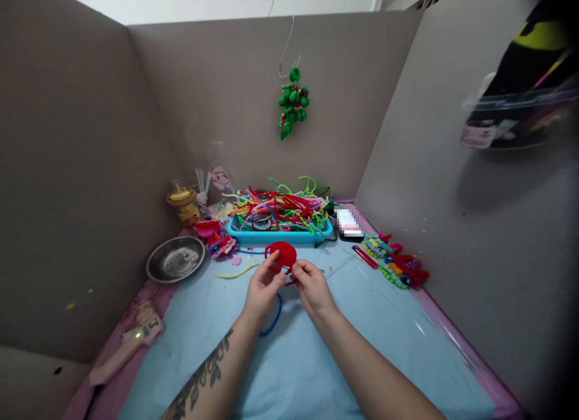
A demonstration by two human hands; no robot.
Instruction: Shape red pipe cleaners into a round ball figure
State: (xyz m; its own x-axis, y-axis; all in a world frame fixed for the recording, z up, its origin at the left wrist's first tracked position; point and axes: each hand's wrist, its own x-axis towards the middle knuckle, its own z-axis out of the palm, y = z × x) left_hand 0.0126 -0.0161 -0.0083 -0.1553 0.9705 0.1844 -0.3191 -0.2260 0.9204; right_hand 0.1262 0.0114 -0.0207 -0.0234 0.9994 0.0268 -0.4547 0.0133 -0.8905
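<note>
A round, flat red piece of coiled pipe cleaner (284,253) is held up over the middle of the table between both hands. Fingers and thumb of my left hand (263,285) close on its left and lower edge. My right hand (310,283) pinches a red strand at its lower right. Just below the hands a blue pipe cleaner (275,323) lies curved on the blue cover, partly hidden by my left wrist. A short pale-yellow pipe cleaner (235,274) rests to the left.
A blue tray (280,236) heaped with coloured pipe cleaners stands at the back. Left are a metal bowl (175,260) and a pink glue gun (129,350) with a green light. Right lie a phone (349,224), a red cutter (365,257) and colourful fish-like pieces (393,263). Grey partitions surround the table.
</note>
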